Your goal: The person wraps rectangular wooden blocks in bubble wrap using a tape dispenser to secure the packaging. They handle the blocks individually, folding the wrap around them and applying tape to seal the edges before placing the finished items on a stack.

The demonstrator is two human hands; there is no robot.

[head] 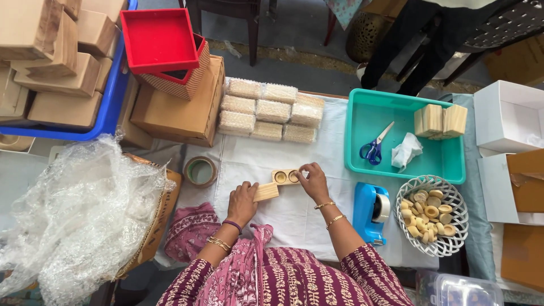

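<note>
Under my left hand lies a plain, pale wooden block, flat on the white cloth and slightly tilted, its right end lifted farther away. Just beyond it, touching my right hand, sits a wooden holder with two round recesses facing up, lying level.

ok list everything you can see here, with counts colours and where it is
wooden block: 1, pale, under left hand
two-hole wooden holder: 1, pale, at right hand
wrapped bundles: about 9, bubble-wrapped, table top centre
tape roll: 1, brown, left of the cloth
teal tray: 1, right centre
scissors: 1, blue handles, in tray
wooden pieces: several, in tray
tape dispenser: 1, blue
white basket: 1, of round wooden discs
red boxes: 2, stacked top left
bubble wrap: heap, left
left hand: on block
right hand: on holder
</note>
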